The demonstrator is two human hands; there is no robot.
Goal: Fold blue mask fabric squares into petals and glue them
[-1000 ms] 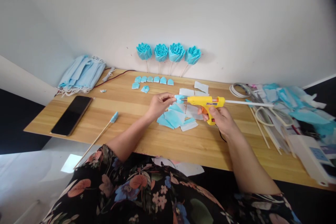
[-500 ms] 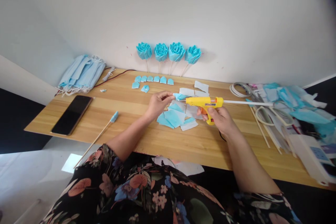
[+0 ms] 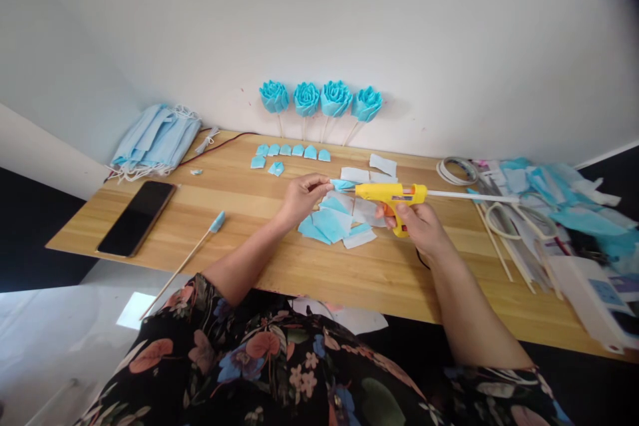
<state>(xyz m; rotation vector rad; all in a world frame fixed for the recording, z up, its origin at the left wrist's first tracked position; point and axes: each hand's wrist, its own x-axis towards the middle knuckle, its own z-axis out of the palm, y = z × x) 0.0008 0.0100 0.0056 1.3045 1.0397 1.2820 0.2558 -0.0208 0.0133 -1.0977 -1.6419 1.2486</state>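
Note:
My left hand (image 3: 304, 198) pinches a small blue fabric piece (image 3: 343, 184) between thumb and fingertips, above the table. My right hand (image 3: 417, 221) grips a yellow glue gun (image 3: 394, 194), its nozzle pointing left at the piece; a long white glue stick (image 3: 469, 196) sticks out of its back. Below the nozzle lies a loose pile of blue and white fabric pieces (image 3: 327, 223). Several small folded blue petals (image 3: 298, 150) form rows farther back. A wooden stick with a blue wrapped tip (image 3: 216, 221) rests over the front edge at left.
Several blue fabric roses (image 3: 306, 99) on sticks lean at the wall. Left are a stack of face masks (image 3: 154, 140) and a phone (image 3: 137, 218). Right are tape rolls (image 3: 456, 171), scissors (image 3: 522, 219), wooden sticks (image 3: 494, 243), blue scraps (image 3: 546, 183) and a white box (image 3: 584, 293) on the wooden table (image 3: 239, 180).
The glue gun has shifted slightly to the right in my right hand, its nozzle drawing along the blue piece. My left hand has hardly moved.

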